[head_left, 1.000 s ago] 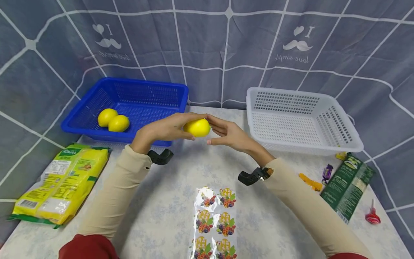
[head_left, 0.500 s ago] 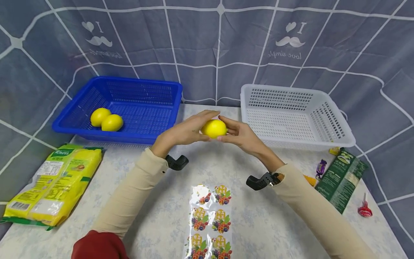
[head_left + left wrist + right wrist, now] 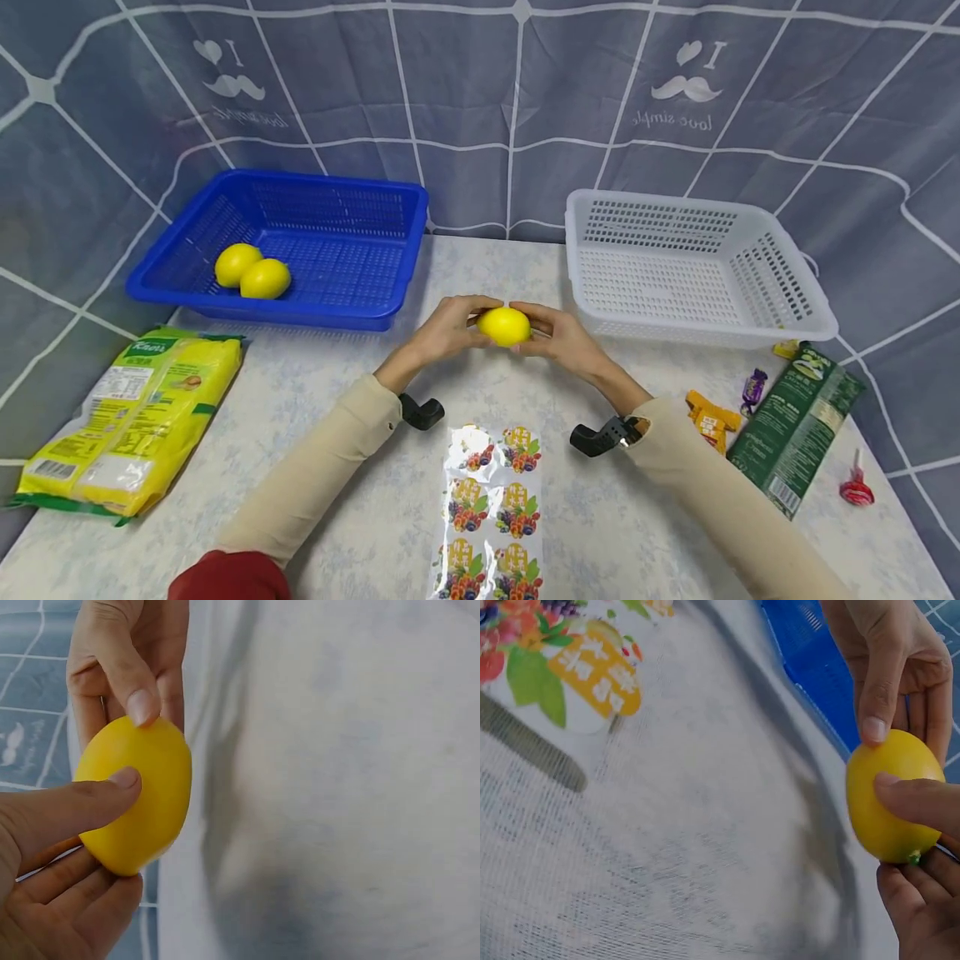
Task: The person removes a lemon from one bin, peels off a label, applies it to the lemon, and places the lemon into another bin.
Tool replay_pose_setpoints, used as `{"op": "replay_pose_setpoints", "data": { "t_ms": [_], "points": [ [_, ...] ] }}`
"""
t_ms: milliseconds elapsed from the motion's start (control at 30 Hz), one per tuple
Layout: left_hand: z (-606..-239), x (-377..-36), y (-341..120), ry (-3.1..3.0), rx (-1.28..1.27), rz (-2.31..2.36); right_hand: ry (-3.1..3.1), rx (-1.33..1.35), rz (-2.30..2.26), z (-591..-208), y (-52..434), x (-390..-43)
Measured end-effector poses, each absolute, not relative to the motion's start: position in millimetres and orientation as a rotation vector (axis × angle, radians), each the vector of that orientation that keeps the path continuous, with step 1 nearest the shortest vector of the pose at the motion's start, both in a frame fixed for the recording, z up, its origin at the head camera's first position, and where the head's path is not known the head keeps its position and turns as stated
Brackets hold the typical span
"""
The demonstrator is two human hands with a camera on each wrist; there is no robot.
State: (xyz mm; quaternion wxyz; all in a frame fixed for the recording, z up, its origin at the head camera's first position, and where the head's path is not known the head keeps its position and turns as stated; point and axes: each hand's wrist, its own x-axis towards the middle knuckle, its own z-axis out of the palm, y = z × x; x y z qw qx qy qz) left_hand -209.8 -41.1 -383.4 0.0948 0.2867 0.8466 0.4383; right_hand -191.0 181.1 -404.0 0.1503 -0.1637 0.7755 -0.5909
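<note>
Both hands hold one yellow lemon (image 3: pixel 504 326) between them, just above the table's middle. My left hand (image 3: pixel 459 322) grips its left side with thumb and curled fingers. My right hand (image 3: pixel 549 330) pinches its right side. In the left wrist view the lemon (image 3: pixel 139 799) sits between my left thumb below and the right hand's fingers (image 3: pixel 135 690) above. The right wrist view shows the lemon (image 3: pixel 891 795) with my right thumb across it. Two more lemons (image 3: pixel 252 272) lie in the blue basket (image 3: pixel 277 310) at the back left.
A white basket (image 3: pixel 697 333) stands at the back right. A yellow packet (image 3: pixel 127 417) lies at the left. A sheet of fruit-printed cups (image 3: pixel 491 500) lies in front. A green packet (image 3: pixel 795 425), wrapped sweets (image 3: pixel 705 417) and a red lollipop (image 3: pixel 855 492) lie at the right.
The lemon has come to the right and down toward the table with both hands. The right hand, which only reached toward it before, now grips it together with the left.
</note>
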Motion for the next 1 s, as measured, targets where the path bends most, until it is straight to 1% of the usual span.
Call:
{"op": "replay_pose_setpoints", "data": {
  "t_ms": [200,333,500,633,733,833,1000],
  "points": [
    [-396,-209,-43,2.5,0.869,1.233,2.179,-0.437,-1.678,-416,182,-192],
    [-398,-209,-43,2.493,0.833,1.258,2.19,-0.451,-1.667,-417,181,-193],
    [-397,-210,-42,2.509,0.775,1.229,2.405,-0.44,-1.458,-409,183,-186],
    [-397,-211,-42,2.542,0.766,1.189,2.647,-0.412,-1.174,-398,190,-166],
    [-397,-211,-42,2.547,0.77,1.176,2.756,-0.441,-1.068,-394,195,-147],
    [-397,-211,-42,2.549,0.772,1.163,2.778,-0.556,-1.035,-394,196,-128],
    [-397,-210,-43,2.548,0.771,1.164,2.676,-0.794,-0.87,-397,184,-102]
  ]
}}
